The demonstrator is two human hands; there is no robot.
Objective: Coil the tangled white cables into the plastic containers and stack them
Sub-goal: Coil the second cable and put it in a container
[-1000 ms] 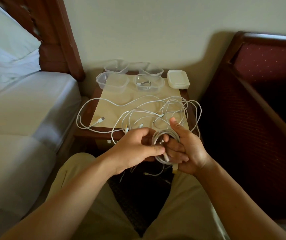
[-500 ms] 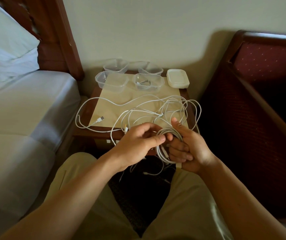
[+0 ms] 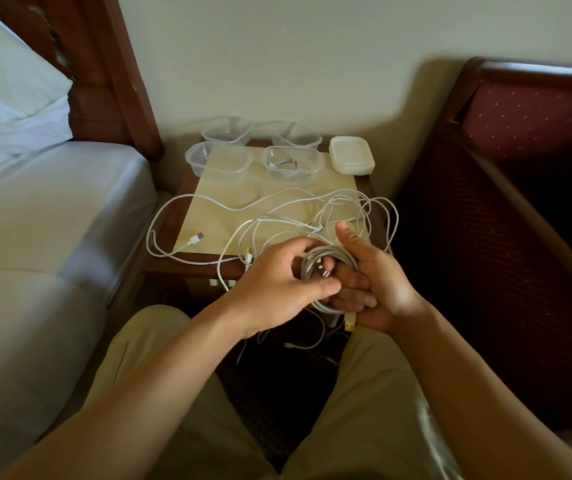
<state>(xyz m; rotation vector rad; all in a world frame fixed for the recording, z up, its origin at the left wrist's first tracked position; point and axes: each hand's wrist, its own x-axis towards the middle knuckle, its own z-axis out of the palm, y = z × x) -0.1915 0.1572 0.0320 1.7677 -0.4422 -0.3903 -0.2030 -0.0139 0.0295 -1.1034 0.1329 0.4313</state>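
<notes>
Bedside table (image 3: 208,216): both hands (image 3: 374,289) grip coiled cable (image 3: 333,258).

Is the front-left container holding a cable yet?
No, the front-left container shows only its clear bottom, while the front-right container beside it holds a coiled cable.
</notes>
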